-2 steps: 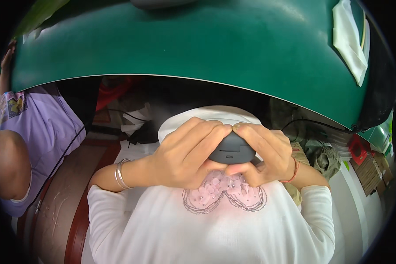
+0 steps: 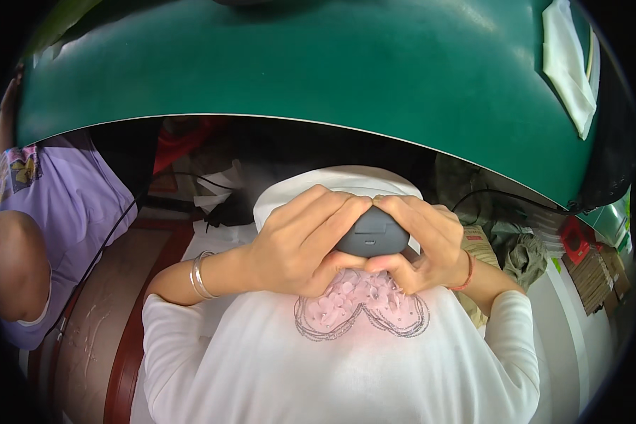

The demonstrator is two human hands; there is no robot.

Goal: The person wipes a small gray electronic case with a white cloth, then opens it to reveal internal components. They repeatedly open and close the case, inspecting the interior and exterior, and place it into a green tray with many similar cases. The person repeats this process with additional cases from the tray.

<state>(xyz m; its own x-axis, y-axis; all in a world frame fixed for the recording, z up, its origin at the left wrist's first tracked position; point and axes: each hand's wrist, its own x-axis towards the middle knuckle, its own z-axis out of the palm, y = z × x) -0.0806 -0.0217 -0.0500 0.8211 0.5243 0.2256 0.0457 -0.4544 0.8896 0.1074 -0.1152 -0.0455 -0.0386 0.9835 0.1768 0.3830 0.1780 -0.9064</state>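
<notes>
In front of my chest, both hands hold a dark grey earbud case (image 2: 372, 237) between them. It is rounded, with a hinge plate and a small charging port on the side turned up to view. My left hand (image 2: 300, 240) grips its left side, fingertips on the top edge and thumb below. From the right, my right hand (image 2: 430, 240) holds it the same way, and the fingertips of both hands meet at the top. The case's far side is hidden. Behind the thumbs are pink fabric petals (image 2: 339, 300) on my white shirt.
A green table (image 2: 275, 78) spans the far side, with a white cloth (image 2: 569, 71) at its right. A person in a purple shirt (image 2: 85, 187) sits at the left, near a black cable (image 2: 95, 261). At right are a crumpled bag (image 2: 524, 256) and stacked cardboard (image 2: 590, 279).
The case has tilted slightly, so its hinge plate and port face show more. Both hands keep their grip. The whole view has shifted a little.
</notes>
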